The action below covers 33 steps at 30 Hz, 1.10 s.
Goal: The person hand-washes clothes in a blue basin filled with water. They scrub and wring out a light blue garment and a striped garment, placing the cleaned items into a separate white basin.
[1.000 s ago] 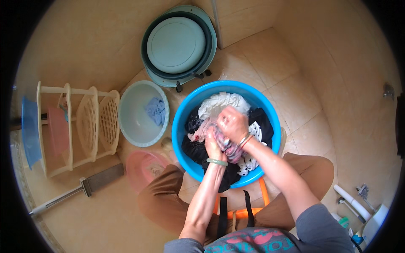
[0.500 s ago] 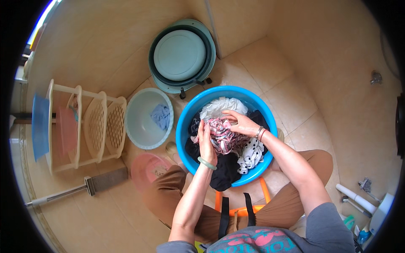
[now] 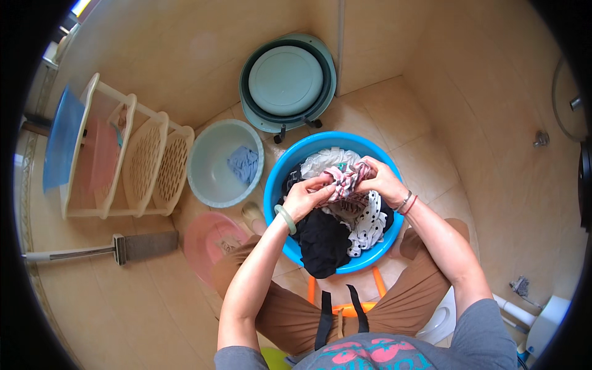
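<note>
Both my hands grip a wet pink, white and dark patterned cloth (image 3: 346, 180) above the blue basin (image 3: 392, 168). My left hand (image 3: 306, 196), with a pale green bangle at its wrist, pinches the cloth's left side. On the other side, the fingers of my right hand (image 3: 383, 182) are closed on its gathered folds. Beneath and around lie a white garment (image 3: 327, 161), a black garment (image 3: 324, 242) hanging over the near rim, and a white cloth with black dots (image 3: 369, 228). What lies deeper in the basin is hidden.
A pale basin (image 3: 206, 176) with a blue cloth (image 3: 243, 164) stands to the left, near a pink basin (image 3: 200, 240). Further left are a cream shelf rack (image 3: 145, 166) and a long-handled mop (image 3: 145, 246). Collapsible green basins (image 3: 287, 80) lean against the far wall.
My hands have gone from cupping the bunched cloth to gripping it at both sides, with the cloth lifted and drawn narrower. The view has shifted slightly.
</note>
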Available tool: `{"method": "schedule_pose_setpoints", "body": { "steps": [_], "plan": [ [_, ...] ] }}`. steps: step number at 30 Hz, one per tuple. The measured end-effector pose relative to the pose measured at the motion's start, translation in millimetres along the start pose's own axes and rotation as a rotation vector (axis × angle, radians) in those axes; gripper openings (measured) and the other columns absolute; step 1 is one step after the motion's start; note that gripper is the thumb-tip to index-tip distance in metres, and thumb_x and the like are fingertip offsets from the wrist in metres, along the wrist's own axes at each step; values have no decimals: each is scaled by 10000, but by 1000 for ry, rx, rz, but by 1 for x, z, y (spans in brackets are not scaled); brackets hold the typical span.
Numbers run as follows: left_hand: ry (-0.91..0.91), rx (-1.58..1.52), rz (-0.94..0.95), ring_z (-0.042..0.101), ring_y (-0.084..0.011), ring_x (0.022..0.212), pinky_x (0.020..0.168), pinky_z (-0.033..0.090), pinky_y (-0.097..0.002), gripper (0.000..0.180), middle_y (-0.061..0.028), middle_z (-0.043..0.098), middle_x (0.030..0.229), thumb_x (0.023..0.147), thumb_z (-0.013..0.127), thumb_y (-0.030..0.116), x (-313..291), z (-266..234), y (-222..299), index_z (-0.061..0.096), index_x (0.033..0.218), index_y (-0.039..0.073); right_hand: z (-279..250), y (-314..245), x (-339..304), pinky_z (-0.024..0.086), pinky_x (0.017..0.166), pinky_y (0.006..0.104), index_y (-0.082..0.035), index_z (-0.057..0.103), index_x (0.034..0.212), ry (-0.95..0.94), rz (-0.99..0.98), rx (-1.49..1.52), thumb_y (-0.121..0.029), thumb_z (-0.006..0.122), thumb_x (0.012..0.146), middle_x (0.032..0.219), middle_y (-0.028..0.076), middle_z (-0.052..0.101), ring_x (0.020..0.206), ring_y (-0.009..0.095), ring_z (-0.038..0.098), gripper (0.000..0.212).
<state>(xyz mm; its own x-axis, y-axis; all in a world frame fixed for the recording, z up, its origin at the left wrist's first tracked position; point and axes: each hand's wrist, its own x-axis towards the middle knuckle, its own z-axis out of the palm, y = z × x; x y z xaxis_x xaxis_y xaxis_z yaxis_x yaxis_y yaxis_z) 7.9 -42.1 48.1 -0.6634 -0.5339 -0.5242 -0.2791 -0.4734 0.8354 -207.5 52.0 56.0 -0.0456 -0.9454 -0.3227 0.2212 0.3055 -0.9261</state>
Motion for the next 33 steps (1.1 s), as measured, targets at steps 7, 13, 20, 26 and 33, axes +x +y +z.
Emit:
{"method": "schedule_pose_setpoints", "body": {
  "steps": [7,13,20,26,33],
  "plan": [
    [278,-34,105,586,-109,898,749,474,-242,450,-32,637,1061,936,579,409,19,-14,-37,587,1215,56,21,-13,-3,492,722,228,-49,559,1023,219,-191,168,-55,747,770,943,14,629,845,82,607,315],
    [140,-853,-345,450,-404,1245,980,431,-536,866,-201,442,1373,792,524,744,8,30,-74,373,1403,149,39,-31,-13,478,709,231,-65,528,1024,291,-336,325,-18,681,815,910,5,600,805,79,587,263],
    [474,-1042,-284,450,-332,1251,996,417,-591,551,-156,410,1391,929,540,483,31,46,-141,418,1369,173,5,65,13,472,664,265,-47,563,877,254,-128,-297,-88,721,728,773,13,597,730,86,564,221],
    [719,-342,-9,441,-244,1277,978,431,-387,611,-95,466,1378,826,600,62,31,24,-152,409,1403,127,10,72,4,447,647,235,-49,568,842,22,-56,-320,-45,656,679,732,-23,535,696,61,490,186],
    [85,71,291,495,-193,1208,1029,372,-326,222,-101,526,1311,826,616,25,16,17,-55,558,1041,26,-5,25,7,480,833,262,3,578,1097,-149,109,22,-58,574,716,987,21,607,906,109,580,386]
  ]
}}
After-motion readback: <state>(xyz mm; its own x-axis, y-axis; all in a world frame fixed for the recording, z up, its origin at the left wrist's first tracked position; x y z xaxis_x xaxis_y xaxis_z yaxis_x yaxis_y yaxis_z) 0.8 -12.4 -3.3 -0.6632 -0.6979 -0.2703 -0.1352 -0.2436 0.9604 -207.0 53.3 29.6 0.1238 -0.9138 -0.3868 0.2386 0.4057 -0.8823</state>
